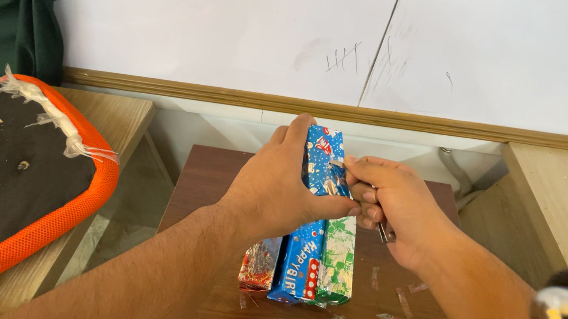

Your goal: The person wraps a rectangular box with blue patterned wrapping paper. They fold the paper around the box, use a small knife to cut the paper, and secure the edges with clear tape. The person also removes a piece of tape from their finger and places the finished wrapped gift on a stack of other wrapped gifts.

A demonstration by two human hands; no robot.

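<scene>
Head cam, looking down: my left hand [277, 195] is wrapped around the far end of the blue gift-wrapped box [311, 217], fingers over its top and thumb clamped on the right side, so that grip is closed on it. The box runs long from far to near, its far end tipped up in my hand and its near end down on the brown bench [214, 171]. My right hand [398, 208] sits just right of it, fingers pinched together on a small metal tool [386, 231], the tip touching the box's upper right edge. Both hands meet at the far end.

Lying against the blue box are a green wrapped box [337, 263] on the right and a red foil one [260, 263] on the left. Foil scraps [402, 301] are scattered near them. No containers here with anything inside, and the orange-rimmed black pad [9, 169] is well off to the left.
</scene>
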